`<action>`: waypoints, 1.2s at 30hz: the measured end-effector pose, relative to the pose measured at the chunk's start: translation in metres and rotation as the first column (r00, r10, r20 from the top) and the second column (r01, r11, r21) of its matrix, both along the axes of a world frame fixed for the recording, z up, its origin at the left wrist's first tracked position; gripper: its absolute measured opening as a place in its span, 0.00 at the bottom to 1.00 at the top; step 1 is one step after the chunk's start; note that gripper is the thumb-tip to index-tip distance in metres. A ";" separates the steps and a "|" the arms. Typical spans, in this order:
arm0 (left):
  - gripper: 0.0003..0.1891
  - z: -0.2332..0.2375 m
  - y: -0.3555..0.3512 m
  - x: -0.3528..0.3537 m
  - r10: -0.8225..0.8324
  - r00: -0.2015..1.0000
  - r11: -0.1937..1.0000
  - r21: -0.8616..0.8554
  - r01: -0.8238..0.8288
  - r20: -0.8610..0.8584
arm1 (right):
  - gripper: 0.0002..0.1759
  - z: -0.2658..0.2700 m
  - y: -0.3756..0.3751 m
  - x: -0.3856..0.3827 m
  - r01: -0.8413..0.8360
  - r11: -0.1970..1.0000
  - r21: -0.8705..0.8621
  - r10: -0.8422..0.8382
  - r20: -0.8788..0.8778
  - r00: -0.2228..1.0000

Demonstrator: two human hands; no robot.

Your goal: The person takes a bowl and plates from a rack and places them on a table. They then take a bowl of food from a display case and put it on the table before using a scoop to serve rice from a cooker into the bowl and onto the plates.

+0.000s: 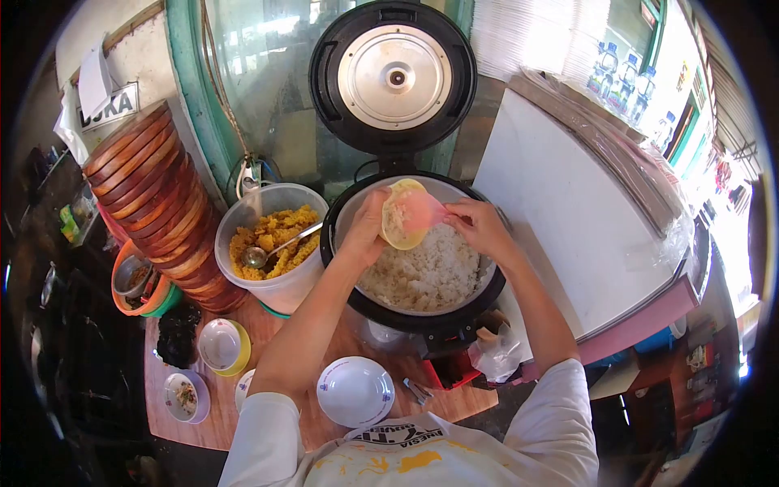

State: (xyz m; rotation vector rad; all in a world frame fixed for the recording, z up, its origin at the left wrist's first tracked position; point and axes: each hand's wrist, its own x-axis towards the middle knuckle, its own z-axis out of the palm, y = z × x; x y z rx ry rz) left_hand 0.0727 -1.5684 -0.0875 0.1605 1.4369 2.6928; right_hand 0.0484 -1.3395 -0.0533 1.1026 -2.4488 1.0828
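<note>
Over the open rice cooker (331,235), my left hand (367,226) grips a small yellow bowl (403,235) by its side, tilted, with some white rice inside. My right hand (479,225) is closed on the handle of a pink rice paddle (422,209), whose blade lies across the bowl's opening. White rice (430,276) fills much of the cooker's pot below both hands. The cooker's lid (395,77) stands raised behind.
Left of the cooker is a white tub (280,284) of yellow food with a metal ladle (255,257). Stacked wooden plates (154,195) lean farther left. Bowls and a white plate (355,392) sit on the wooden table (268,333). A white cabinet (560,178) stands right.
</note>
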 end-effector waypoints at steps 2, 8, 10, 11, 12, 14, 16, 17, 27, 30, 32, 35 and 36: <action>0.27 -0.006 -0.001 -0.001 0.031 0.999 0.999 0.025 -0.031 -0.008 | 0.12 0.001 -0.003 0.001 0.070 0.998 0.005 -0.069 -0.058 0.996; 0.24 0.012 -0.004 0.015 0.113 0.991 0.991 0.068 -0.119 0.077 | 0.11 0.003 0.006 0.006 0.240 0.967 -0.080 -0.228 0.137 0.964; 0.24 0.001 0.000 0.008 0.136 0.990 0.986 0.088 -0.138 0.031 | 0.12 -0.005 0.005 0.010 0.188 0.981 -0.041 -0.166 0.315 0.934; 0.23 -0.001 0.004 0.007 0.142 0.990 0.985 0.100 -0.142 0.008 | 0.12 -0.011 -0.005 0.014 0.156 0.988 -0.011 -0.141 0.368 0.919; 0.23 -0.003 0.007 0.005 0.160 0.987 0.983 0.095 -0.159 -0.009 | 0.13 -0.014 -0.011 0.017 0.120 0.993 0.017 -0.116 0.417 0.901; 0.23 -0.005 0.011 0.006 0.206 0.978 0.975 0.089 -0.202 -0.041 | 0.13 -0.011 -0.016 0.027 0.056 0.996 0.074 -0.085 0.485 0.871; 0.24 -0.006 0.006 0.007 0.225 0.974 0.973 0.058 -0.224 -0.018 | 0.13 -0.007 -0.016 0.028 -0.002 0.989 0.151 -0.068 0.459 0.886; 0.25 -0.005 0.002 0.006 0.238 0.971 0.971 0.043 -0.237 -0.008 | 0.12 -0.005 -0.010 0.025 -0.018 0.978 0.208 -0.067 0.397 0.915; 0.29 0.023 -0.006 0.025 0.108 0.992 0.991 0.066 -0.113 0.071 | 0.13 0.025 -0.008 0.012 0.232 0.971 -0.054 -0.231 -0.444 0.866; 0.37 0.020 -0.011 0.025 0.063 0.998 0.998 0.022 -0.063 -0.003 | 0.13 0.012 -0.007 0.009 0.167 0.986 0.005 -0.151 -0.396 0.906; 0.33 0.021 -0.013 0.025 0.081 0.997 0.995 0.063 -0.079 -0.017 | 0.13 -0.001 -0.009 0.011 0.103 0.994 -0.024 -0.106 -0.238 0.965; 0.23 0.017 -0.013 0.012 0.116 0.992 0.989 0.087 -0.120 0.053 | 0.14 -0.016 -0.018 0.018 -0.007 0.994 -0.109 -0.001 -0.072 0.997; 0.23 0.015 -0.012 0.009 0.113 0.992 0.988 0.102 -0.119 0.058 | 0.14 -0.019 -0.020 0.021 -0.042 0.988 -0.146 0.037 -0.032 0.999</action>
